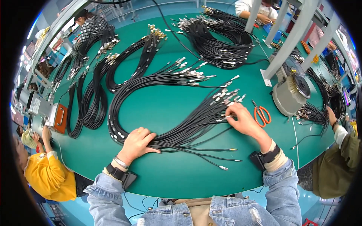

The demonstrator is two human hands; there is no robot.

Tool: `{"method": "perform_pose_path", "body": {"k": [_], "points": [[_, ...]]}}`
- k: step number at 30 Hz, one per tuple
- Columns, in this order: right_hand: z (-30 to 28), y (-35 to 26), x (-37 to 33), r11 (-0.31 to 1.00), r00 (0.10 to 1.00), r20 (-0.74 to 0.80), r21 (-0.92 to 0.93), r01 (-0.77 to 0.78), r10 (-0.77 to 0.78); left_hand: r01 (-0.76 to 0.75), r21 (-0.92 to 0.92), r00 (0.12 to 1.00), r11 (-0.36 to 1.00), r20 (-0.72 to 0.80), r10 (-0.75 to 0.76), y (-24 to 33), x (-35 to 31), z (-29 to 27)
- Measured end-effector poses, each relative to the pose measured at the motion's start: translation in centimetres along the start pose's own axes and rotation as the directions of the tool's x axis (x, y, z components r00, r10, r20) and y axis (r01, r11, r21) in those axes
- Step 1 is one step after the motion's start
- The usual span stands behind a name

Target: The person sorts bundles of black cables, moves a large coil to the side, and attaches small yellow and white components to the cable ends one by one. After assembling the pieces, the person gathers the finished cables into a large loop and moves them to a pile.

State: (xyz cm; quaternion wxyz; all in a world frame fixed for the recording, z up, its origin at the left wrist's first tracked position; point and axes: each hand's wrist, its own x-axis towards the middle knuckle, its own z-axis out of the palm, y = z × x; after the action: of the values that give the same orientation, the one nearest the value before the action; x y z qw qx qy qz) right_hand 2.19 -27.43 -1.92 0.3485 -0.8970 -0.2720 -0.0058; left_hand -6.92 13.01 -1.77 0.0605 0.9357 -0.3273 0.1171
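A thick bundle of black cables [181, 132] curves in a wide U across the green table, with white and metal connectors at its ends. My left hand [137, 144] is closed over the near bend of this bundle, thumb stretched along the table side. At the right end of the bundle, my right hand [240, 118] pinches one cable's connector end between thumb and fingers. Three loose cable ends [223, 168] stick out below the rest, between my hands. Just right of my right hand lie orange-handled cutters [261, 114].
More cable bundles [222, 45] lie farther back and to the left [94, 109]. A grey machine [290, 94] and metal posts [290, 45] stand at right. An orange-fronted box [58, 118] is at left. Co-workers sit around the table, one in a yellow jacket [49, 177].
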Motion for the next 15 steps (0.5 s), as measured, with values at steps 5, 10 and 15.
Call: {"method": "perform_pose_path", "body": {"k": [5, 10, 15], "points": [[-0.3, 0.2, -0.4, 0.999, 0.999, 0.008, 0.017, -0.049, 0.049, 0.330, -0.184, 0.865, 0.926, -0.334, -0.375, -4.4, 2.3, -1.3], [-0.4, -0.2, -0.3, 0.999, 0.999, 0.002, 0.028, -0.037, 0.037, 0.750, 0.214, 0.660, 0.625, -0.306, -0.687, -14.8, 1.4, -0.3], [-0.3, -0.5, -0.3, 0.998, 0.999, 0.018, 0.049, -0.049, 0.048, 0.838, 0.231, 0.483, 0.494, 0.105, -0.869, -17.1, 2.4, -0.6]]}}
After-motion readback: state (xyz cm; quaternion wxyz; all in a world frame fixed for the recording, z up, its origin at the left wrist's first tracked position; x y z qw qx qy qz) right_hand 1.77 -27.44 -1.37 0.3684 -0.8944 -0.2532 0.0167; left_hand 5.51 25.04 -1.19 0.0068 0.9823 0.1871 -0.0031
